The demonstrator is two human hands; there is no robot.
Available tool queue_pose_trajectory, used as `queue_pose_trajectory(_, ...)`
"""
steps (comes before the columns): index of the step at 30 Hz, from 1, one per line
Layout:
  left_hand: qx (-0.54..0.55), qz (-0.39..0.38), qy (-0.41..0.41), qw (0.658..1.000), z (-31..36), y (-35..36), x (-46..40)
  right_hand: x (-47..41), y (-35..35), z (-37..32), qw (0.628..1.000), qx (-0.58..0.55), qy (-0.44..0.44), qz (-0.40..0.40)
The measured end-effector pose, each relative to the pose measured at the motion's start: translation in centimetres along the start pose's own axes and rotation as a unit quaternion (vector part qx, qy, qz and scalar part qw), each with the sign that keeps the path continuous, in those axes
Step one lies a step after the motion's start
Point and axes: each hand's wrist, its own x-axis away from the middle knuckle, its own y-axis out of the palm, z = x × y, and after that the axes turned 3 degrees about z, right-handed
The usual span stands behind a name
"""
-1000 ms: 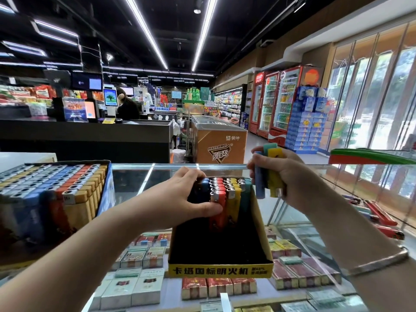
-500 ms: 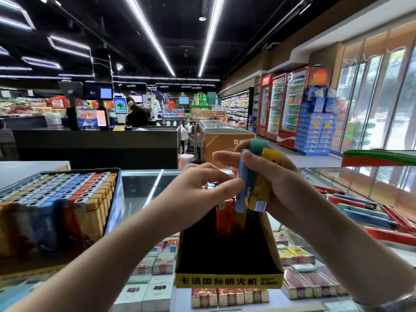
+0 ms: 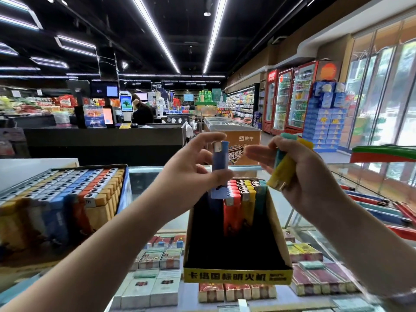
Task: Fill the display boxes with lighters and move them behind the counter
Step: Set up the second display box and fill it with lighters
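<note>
There is only one view, from a wide-angle camera on the person's head. It looks forward and slightly down over the glass counter (image 3: 148, 174), across its far edge and into the shop aisle behind. The camera is near: both forearms enter from the bottom corners, and the left hand (image 3: 189, 174) and the right hand (image 3: 299, 174) meet close to the middle of the view. Straight lines bend toward the borders.
</note>
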Motion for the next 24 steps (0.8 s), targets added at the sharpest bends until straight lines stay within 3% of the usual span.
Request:
queue_pose_trajectory(4,-0.146,-0.006,0.005,0.989,-0.2,-0.7,0.1,-0.6,-1.3,0.5,0.996,0.059,0.036,0.060)
queue_pose_trajectory(10,-0.171,-0.021,-0.005,0.985,-0.5,-1.3,-0.1,-0.6,-1.5,1.6,0.987,0.104,0.123,0.017)
queue_pose_trajectory(18,-0.164,0.001,0.010,0.986,-1.0,-1.3,-0.2,-0.6,-1.6,1.5,0.982,0.138,0.131,-0.004)
queue_pose_trajectory(24,-0.300,-0.048,0.050,0.951,-0.6,-1.3,0.1,-0.5,-1.5,1.4,0.983,0.136,0.120,-0.009)
